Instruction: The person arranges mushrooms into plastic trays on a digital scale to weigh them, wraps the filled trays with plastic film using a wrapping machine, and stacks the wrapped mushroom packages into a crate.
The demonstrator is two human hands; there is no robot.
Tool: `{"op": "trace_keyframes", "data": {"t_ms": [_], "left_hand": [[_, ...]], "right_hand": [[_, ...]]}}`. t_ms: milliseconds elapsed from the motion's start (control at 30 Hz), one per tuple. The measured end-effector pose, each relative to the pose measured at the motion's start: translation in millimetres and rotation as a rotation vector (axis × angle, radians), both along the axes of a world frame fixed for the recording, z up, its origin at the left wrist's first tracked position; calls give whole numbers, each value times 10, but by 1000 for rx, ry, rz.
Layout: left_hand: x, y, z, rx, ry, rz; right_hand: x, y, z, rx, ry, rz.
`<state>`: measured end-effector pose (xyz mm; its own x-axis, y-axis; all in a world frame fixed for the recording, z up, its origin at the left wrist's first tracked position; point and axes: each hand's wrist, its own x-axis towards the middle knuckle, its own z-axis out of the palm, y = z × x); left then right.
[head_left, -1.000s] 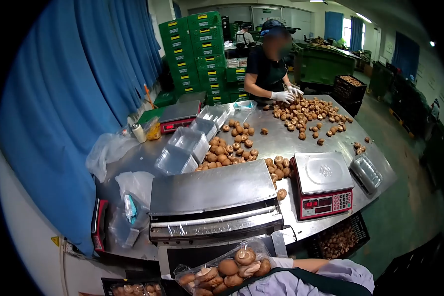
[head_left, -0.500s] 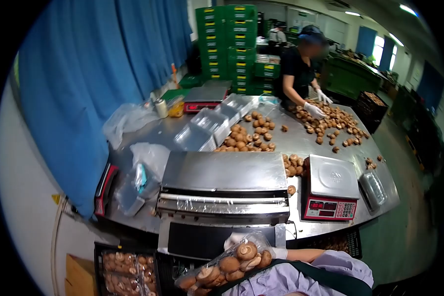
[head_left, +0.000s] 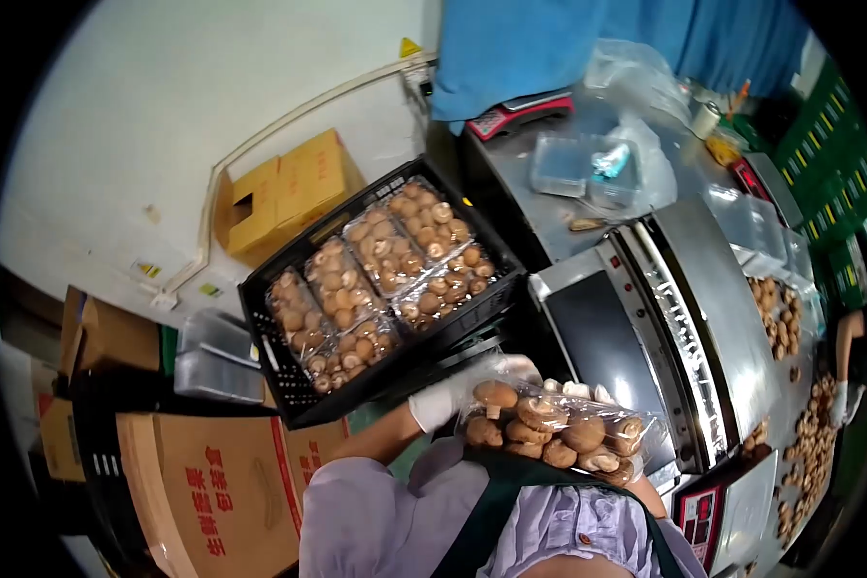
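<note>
A clear plastic tray of brown mushrooms (head_left: 561,432), covered in shiny film, is held in front of my chest. My left hand (head_left: 467,387), in a white glove, is closed on the tray's left end and far side. At the tray's right end is my right hand (head_left: 648,493); just the wrist area shows, and the tray hides its fingers. Beyond my left hand stands a black crate (head_left: 395,371) with several film-wrapped mushroom packs (head_left: 385,252) lying side by side in it.
A wrapping machine (head_left: 708,318) stands right of the crate on the metal table (head_left: 511,183). Cardboard boxes (head_left: 212,491) and clear trays (head_left: 217,352) are at the left. Scales (head_left: 742,511) and loose mushrooms (head_left: 809,433) lie right, near a co-worker's gloved hand (head_left: 846,403).
My view has turned left from the table toward the black crate and the wall. The mushroom tray remains in my hands, and more of my left arm shows.
</note>
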<state>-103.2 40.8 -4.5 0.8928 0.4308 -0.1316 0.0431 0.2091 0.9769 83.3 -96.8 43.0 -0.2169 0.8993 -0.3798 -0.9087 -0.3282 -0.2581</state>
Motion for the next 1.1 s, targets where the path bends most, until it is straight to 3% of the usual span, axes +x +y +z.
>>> {"op": "trace_keyframes", "data": {"t_ms": [33, 67, 133, 167, 200, 267, 300, 400, 500, 533, 600, 667, 800, 867, 900, 967, 1067, 1100], "left_hand": [[-84, 186, 168, 122, 232, -30], [-259, 289, 401, -180, 109, 40], [-390, 333, 784, 29, 231, 59], [-407, 286, 876, 276, 177, 7], [-384, 172, 1110, 464, 287, -72], [-296, -142, 1285, 1119, 593, -79], [-256, -246, 1185, 1205, 544, 120], [-280, -186, 989, 997, 650, 101], [-540, 113, 435, 624, 575, 289], [-618, 284, 485, 489, 664, 296], [-845, 668, 464, 612, 814, 410], [-1072, 1051, 208, 528, 663, 663], [-1193, 1653, -32, 400, 842, 757], [-1149, 1839, -556, 437, 820, 728], [-1035, 1786, -567, 455, 879, 647], [-868, 1777, -1015, 807, 1043, 598], [-735, 1712, -1090, 1131, 1156, 557], [-723, 1733, -1168, 1360, 1237, 558]], "right_hand": [[-89, 79, 8, 73, -148, -22], [-140, 140, 51, 76, -145, -3], [-195, 219, 160, 71, -309, 112], [-128, 256, -294, 113, -240, 196], [-147, 326, -177, 70, -365, 286], [-173, 378, -181, 68, -423, 347], [-177, 402, -210, 70, -443, 341], [-169, 394, -344, 49, -532, 252], [-135, 301, -568, 6, -634, 118], [-120, 288, -578, 8, -686, 108], [-108, 291, -422, -13, -839, 152], [-24, 235, -502, -23, -884, 184], [3, 144, -497, -4, -1016, 255], [-34, 115, -443, -62, -991, 289], [-34, 82, -551, -43, -974, 279], [-49, 28, -597, -48, -960, 276], [-42, 15, -592, -89, -993, 339], [-33, 2, -591, -82, -993, 310]]}}
